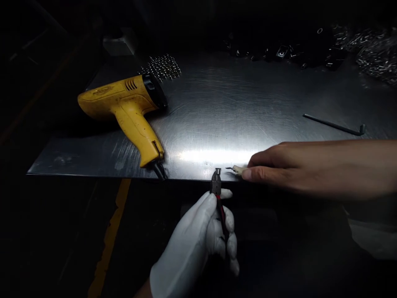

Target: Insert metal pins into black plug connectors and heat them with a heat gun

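Observation:
My left hand (198, 231), in a white glove, is wrapped round pliers (216, 186) with dark jaws and red-and-black handles. The jaws point away from me at the table's front edge and grip a small metal piece (218, 170). My bare right hand (276, 167) comes in from the right, its fingers closed on a pale-handled tool (238, 169). That tool's thin dark tip points left toward the metal piece, with a small gap between them.
A yellow heat gun (133, 120) lies on the metal table (217, 103) at left. Behind it are small metal pins (164, 67) and a pale box (119, 45). A hex key (333, 124) lies at right, with a heap of metal parts (376, 54) at the back right.

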`<state>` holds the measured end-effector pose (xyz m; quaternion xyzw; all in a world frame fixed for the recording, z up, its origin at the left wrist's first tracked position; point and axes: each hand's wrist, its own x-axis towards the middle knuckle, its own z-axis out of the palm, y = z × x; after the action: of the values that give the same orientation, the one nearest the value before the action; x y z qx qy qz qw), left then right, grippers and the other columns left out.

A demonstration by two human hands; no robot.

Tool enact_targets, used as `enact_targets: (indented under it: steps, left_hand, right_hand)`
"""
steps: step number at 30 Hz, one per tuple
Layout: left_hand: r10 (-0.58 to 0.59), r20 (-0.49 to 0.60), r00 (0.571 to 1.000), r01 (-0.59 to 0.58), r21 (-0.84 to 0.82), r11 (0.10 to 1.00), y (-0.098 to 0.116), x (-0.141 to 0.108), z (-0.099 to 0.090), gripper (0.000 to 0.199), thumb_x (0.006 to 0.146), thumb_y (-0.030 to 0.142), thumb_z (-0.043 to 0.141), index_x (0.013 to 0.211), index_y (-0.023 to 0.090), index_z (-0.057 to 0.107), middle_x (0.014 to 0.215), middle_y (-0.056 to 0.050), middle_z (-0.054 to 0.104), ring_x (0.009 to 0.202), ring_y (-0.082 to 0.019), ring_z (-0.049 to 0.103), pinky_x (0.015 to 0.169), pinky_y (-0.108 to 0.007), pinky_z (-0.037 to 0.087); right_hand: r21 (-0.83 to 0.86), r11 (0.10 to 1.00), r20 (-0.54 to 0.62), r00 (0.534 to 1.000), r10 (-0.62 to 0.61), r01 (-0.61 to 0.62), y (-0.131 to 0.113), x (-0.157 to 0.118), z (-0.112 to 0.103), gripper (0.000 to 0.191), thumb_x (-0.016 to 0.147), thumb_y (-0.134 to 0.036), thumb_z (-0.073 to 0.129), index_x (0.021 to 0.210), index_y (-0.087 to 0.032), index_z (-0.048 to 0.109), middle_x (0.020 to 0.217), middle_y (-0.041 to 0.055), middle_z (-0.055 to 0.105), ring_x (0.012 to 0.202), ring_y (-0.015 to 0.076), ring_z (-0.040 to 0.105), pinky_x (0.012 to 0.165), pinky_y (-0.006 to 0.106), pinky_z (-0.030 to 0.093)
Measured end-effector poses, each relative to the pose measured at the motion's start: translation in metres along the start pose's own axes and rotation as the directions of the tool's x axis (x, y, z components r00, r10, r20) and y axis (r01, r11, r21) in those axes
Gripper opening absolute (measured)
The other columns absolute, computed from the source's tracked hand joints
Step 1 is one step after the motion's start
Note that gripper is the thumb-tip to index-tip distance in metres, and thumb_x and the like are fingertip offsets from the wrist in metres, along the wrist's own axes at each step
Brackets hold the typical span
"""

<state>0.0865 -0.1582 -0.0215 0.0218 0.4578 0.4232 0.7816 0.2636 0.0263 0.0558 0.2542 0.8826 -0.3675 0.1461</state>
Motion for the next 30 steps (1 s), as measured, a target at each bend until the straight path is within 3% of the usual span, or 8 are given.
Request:
enact_targets:
  steps: [2,3,10,17,30]
  left_hand:
    - [0.008,0.000,1.000,-0.008,0.019,1.000,0.003,-0.004,0.006,0.040,0.104,0.047,0.038,0.138,0.028,0.044,0.079,0.000,0.058,0.053,-0.016,0.058,0.049,-0.036,0.056]
    - [0.007,0.014,1.000,-0.007,0.027,1.000,0.005,-0.006,0.007,0.041,0.104,0.047,0.037,0.141,0.029,0.042,0.079,0.000,0.058,0.053,-0.015,0.058,0.049,-0.035,0.055]
    - [-0.024,0.066,0.998,0.024,0.003,1.000,0.012,-0.007,0.003,0.047,0.103,0.050,0.040,0.147,0.032,0.040,0.079,0.001,0.055,0.053,-0.013,0.054,0.048,-0.033,0.054]
    - [-0.049,0.140,0.989,0.054,-0.030,0.998,0.016,-0.005,0.001,0.043,0.104,0.046,0.037,0.144,0.032,0.045,0.079,0.001,0.054,0.054,-0.014,0.053,0.048,-0.033,0.053]
    - [-0.074,0.147,0.986,0.077,-0.015,0.997,0.019,-0.008,0.002,0.044,0.104,0.047,0.037,0.145,0.033,0.042,0.082,0.001,0.053,0.056,-0.013,0.053,0.051,-0.032,0.052]
  right_hand:
    - [0.041,0.976,0.164,0.965,0.205,-0.214,-0.015,0.010,-0.007,0.052,0.099,-0.061,0.044,0.087,-0.022,0.077,0.067,0.0041,0.074,0.043,0.0188,0.064,0.030,0.029,0.043]
    - [0.036,0.957,0.189,0.942,0.276,-0.288,-0.022,0.014,-0.010,0.054,0.099,-0.062,0.043,0.090,-0.021,0.078,0.071,0.0062,0.075,0.047,0.0207,0.067,0.033,0.029,0.045]
    - [-0.045,0.848,0.145,0.836,0.529,-0.528,-0.052,0.022,-0.009,0.062,0.091,-0.071,0.043,0.116,-0.023,0.075,0.098,0.0097,0.076,0.079,0.0306,0.071,0.061,0.039,0.055]
    - [-0.104,0.826,0.161,0.810,0.563,-0.554,-0.060,0.024,-0.005,0.055,0.091,-0.068,0.040,0.093,-0.025,0.075,0.079,0.0072,0.071,0.064,0.0254,0.065,0.054,0.036,0.048]
    - [-0.073,0.826,0.156,0.812,0.563,-0.559,-0.058,0.024,-0.007,0.053,0.089,-0.066,0.044,0.099,-0.023,0.075,0.079,0.0096,0.070,0.066,0.0273,0.064,0.055,0.036,0.049]
